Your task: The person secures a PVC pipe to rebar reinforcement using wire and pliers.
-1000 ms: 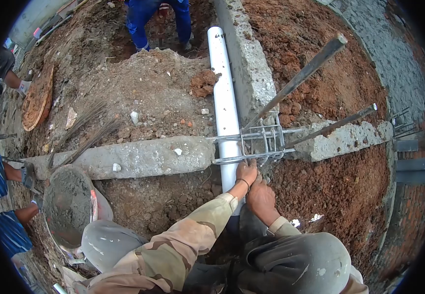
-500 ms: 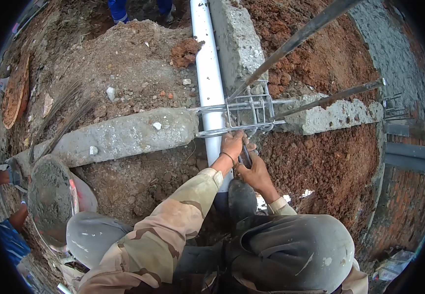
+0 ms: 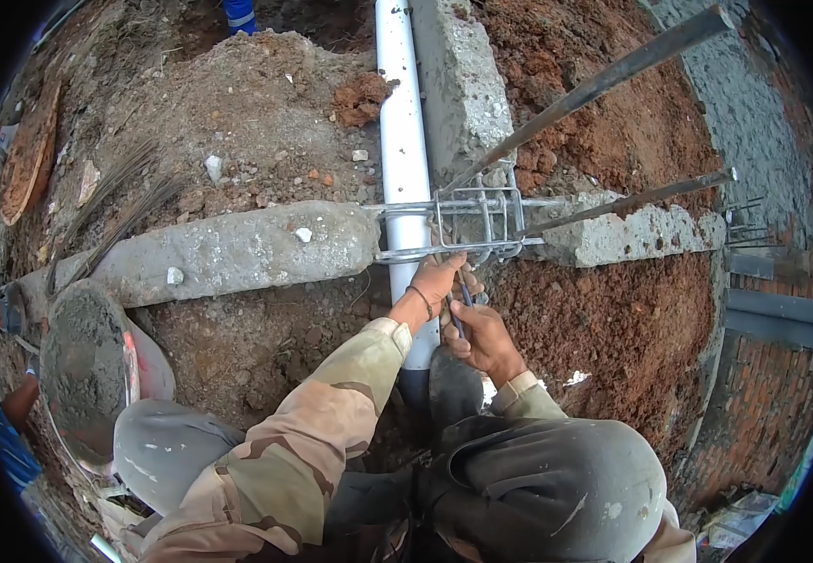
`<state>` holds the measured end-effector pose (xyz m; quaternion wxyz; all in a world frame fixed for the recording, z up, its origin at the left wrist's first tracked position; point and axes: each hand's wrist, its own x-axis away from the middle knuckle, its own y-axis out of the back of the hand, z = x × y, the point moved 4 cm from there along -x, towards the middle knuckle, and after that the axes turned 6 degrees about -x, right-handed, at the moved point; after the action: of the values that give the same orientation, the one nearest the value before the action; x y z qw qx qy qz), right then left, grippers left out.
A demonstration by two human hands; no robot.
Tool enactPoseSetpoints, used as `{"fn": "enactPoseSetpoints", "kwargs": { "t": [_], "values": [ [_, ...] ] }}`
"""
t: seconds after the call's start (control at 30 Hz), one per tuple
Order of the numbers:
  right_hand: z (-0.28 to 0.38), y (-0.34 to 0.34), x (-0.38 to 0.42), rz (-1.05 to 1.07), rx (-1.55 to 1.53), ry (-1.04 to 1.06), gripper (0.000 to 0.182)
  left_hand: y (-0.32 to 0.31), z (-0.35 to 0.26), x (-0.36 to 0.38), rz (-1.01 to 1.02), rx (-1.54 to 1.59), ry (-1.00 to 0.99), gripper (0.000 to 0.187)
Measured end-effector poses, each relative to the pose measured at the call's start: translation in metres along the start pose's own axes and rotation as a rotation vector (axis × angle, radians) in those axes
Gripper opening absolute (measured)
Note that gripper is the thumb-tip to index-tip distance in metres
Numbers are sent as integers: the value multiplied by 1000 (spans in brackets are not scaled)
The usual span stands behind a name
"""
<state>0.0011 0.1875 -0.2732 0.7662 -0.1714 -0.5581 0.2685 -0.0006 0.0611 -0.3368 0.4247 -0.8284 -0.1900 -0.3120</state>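
Observation:
My left hand (image 3: 433, 284) is at the lower bars of a steel rebar cage (image 3: 486, 214), its fingers closed against the metal; what they pinch is hidden. Just below and to the right, my right hand (image 3: 489, 340) grips the slim dark handles of pincers (image 3: 457, 322). The jaws are hidden behind my fingers near the cage. A white pipe (image 3: 404, 150) runs under the cage's left bars and passes beneath my left wrist. Two thick rebar rods, an upper one (image 3: 603, 84) and a lower one (image 3: 641, 195), slant up from the cage to the right.
Concrete beams extend left (image 3: 237, 253), right (image 3: 650, 230) and away (image 3: 467, 84) from the cage. A tub of wet mortar (image 3: 83, 366) stands by my left knee. Thin wires (image 3: 115, 230) lie across the left beam. Other people's limbs show at the left edge and top.
My right hand has shifted slightly, and more of the pincers' handles shows. My left hand stays at the lower bars. The view has moved a little.

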Motion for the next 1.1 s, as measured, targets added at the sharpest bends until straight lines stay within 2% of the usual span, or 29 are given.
{"fn": "enactPoseSetpoints", "kwargs": {
  "t": [0.07,0.1,0.13,0.2,0.23,0.3,0.43,0.5,0.63,0.73,0.77,0.83,0.87,0.9,0.97,1.0,1.07,1.1],
  "values": [
    [25,-21,17,-181,703,333,27,-9,1,-2,-78,-22,-35,26],
    [28,-23,21,-333,1380,797,42,-14,5,-7,-115,-15,-94,26],
    [23,-27,23,-499,1718,806,51,-19,4,-10,-151,-11,-158,27],
    [13,-32,16,-690,1940,712,52,-19,3,-10,-197,-91,-152,28],
    [13,-39,17,-682,1931,725,52,-17,4,-11,-239,-116,-172,27],
    [8,-42,17,-650,1862,461,52,-12,5,-12,-244,-144,-167,26],
    [5,-47,24,-613,1887,610,51,-10,7,-13,-250,-101,-151,29],
    [7,-49,26,-609,1827,527,56,-11,4,-12,-253,-159,-158,29],
    [7,-43,21,-644,1926,592,65,-16,7,-16,-273,-181,-170,29],
    [12,-55,24,-660,1910,536,62,-19,9,-18,-327,-177,-174,30],
    [9,-52,20,-657,1909,541,62,-17,8,-18,-377,-238,-172,31],
    [5,-46,12,-632,1919,695,63,-8,14,-24,-469,-375,-152,34],
    [5,-42,7,-629,1918,699,63,0,19,-31,-472,-376,-155,34],
    [6,-39,1,-625,1889,630,57,11,23,-43,-485,-557,-197,34],
    [6,-31,-1,-621,1858,540,52,-9,-20,15,-469,-1087,-211,39],
    [11,-31,-2,-495,1747,631,45,-18,-32,40,-464,-1090,-199,39],
    [11,-22,-2,-340,1483,698,35,-32,-28,76,-592,-1286,-367,37],
    [9,-8,-10,-307,1339,697,32,-36,-28,91,-647,-1260,-674,34]
  ]
}}
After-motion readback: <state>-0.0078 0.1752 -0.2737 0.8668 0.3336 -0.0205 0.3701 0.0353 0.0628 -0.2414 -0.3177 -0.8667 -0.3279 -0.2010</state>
